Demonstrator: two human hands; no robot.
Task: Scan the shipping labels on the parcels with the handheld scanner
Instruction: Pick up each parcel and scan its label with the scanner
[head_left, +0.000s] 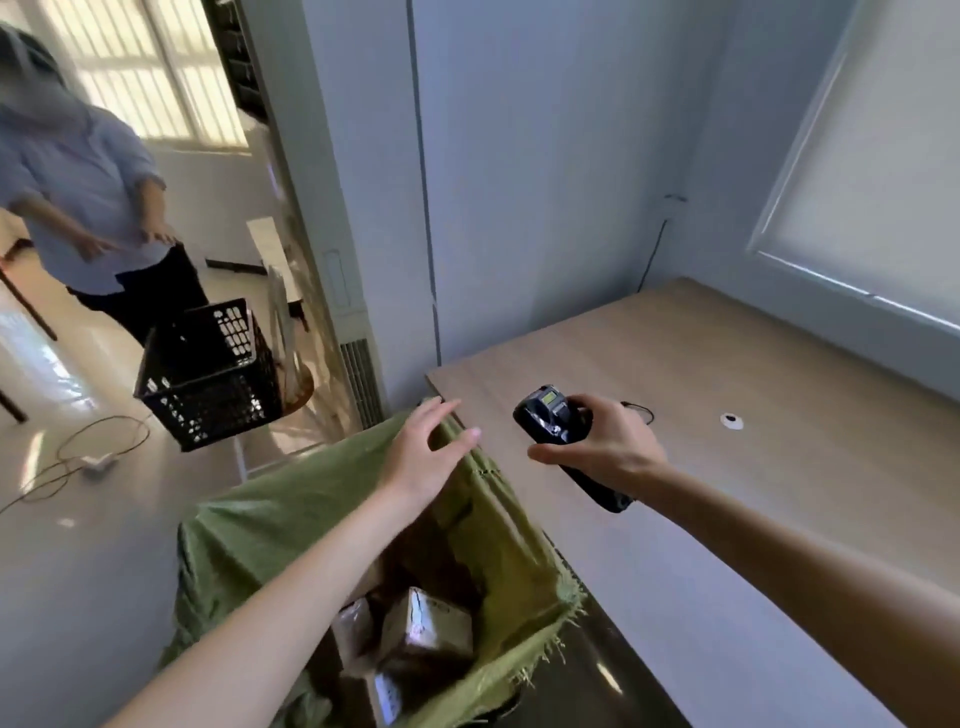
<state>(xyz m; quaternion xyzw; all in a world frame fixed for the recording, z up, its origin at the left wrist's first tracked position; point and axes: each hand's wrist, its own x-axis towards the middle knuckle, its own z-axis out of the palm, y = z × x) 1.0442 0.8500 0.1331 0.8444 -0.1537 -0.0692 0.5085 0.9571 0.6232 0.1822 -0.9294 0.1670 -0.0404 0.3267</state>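
Green woven plastic makes up the sack (291, 525) that stands open on the floor, just beside the near edge of the wooden table (779, 415). In the head view, the only one, its mouth is wide and its frayed rim leans against the table edge, probably so that the parcels (426, 623) inside can be reached from above. They are brown cardboard boxes lying deep in the sack, and at least one shows a pale label facing up, though it is too blurred to read.

The left hand (423, 452) is stretched out over the far rim of the sack with the fingers straight and spread apart. It holds nothing. Whether the fingertips touch the cloth I cannot tell. I judge that it is there to hold the mouth open or to go down for a box. The parcels lie below and nearer to the camera than this hand, well apart from it, partly hidden by the forearm.

The right hand (602, 447) is clamped around the black handheld scanner (553, 421), fingers curled over its body, the small screen turned up and the handle pointing back toward the wrist. It hovers above the table, to the right of the sack, so the scanner does not yet point at any label.

Farther away a black plastic crate (208, 374) stands raised off the floor, and another person (88, 208) is behind it.
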